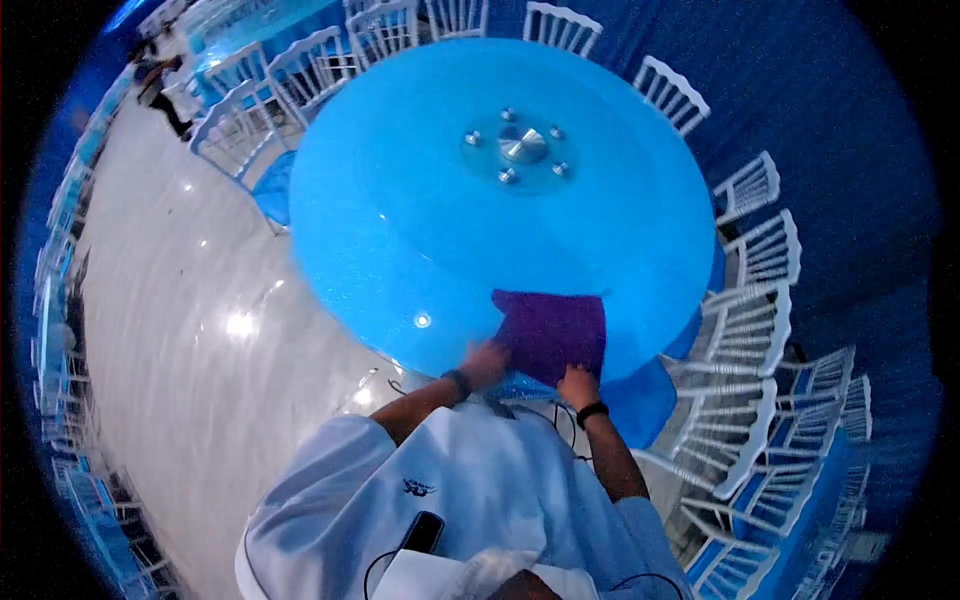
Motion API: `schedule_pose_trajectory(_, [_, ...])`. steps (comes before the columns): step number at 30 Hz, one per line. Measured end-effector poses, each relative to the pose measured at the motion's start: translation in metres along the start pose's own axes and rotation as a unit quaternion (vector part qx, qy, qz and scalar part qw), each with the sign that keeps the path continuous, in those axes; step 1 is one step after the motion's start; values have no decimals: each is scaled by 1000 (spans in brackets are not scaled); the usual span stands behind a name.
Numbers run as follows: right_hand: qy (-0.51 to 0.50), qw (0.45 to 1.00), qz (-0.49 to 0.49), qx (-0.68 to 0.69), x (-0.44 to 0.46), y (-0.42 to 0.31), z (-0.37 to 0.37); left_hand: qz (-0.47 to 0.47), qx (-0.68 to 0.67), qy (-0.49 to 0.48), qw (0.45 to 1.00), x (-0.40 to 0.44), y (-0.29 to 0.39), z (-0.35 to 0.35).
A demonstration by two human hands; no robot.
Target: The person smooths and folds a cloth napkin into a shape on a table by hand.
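A purple cloth (555,335) lies spread near the front edge of a round blue table (400,230). My right hand (578,386) is closed on the cloth's lower right corner. Beside the cloth's lower left edge is my left hand (485,366), smeared by motion, so its fingers cannot be made out. Beyond the cloth, a round metal hub (522,145) with several small metal knobs around it sits toward the table's far side.
White chairs stand around the table, at the left (240,135), the back (562,30) and the right (745,325). A person (160,95) is at the far left on the shiny floor (180,290). Blue drapes (820,130) hang behind.
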State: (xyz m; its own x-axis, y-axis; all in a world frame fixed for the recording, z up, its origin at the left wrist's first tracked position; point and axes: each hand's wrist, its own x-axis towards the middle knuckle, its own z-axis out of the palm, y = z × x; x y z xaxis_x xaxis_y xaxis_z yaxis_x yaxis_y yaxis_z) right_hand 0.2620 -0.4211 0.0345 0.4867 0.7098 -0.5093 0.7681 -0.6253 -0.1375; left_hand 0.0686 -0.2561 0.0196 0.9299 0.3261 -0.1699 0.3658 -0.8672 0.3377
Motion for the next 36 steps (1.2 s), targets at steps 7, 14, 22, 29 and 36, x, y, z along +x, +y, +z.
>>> schedule_pose_trajectory(7, [-74, 968, -231, -64, 38, -96, -6, -229, -87, -44, 968, -74, -63, -30])
schedule_pose_trajectory(14, [-106, 883, -446, 103, 57, -194, -4, -441, -44, 129, 887, -122, -90, -48])
schedule_pose_trajectory(22, [-164, 898, -375, 161, 40, -116, 14, -316, 9, 51, 947, -53, -49, -27])
schedule_pose_trajectory(29, [27, 999, -5, 21, -2, -4, -27, 26, -153, 69, 986, 8, 1, 38])
schedule_pose_trajectory(36, [69, 996, -50, -4, 32, -36, -22, 14, -146, 5, 989, -16, 10, 27])
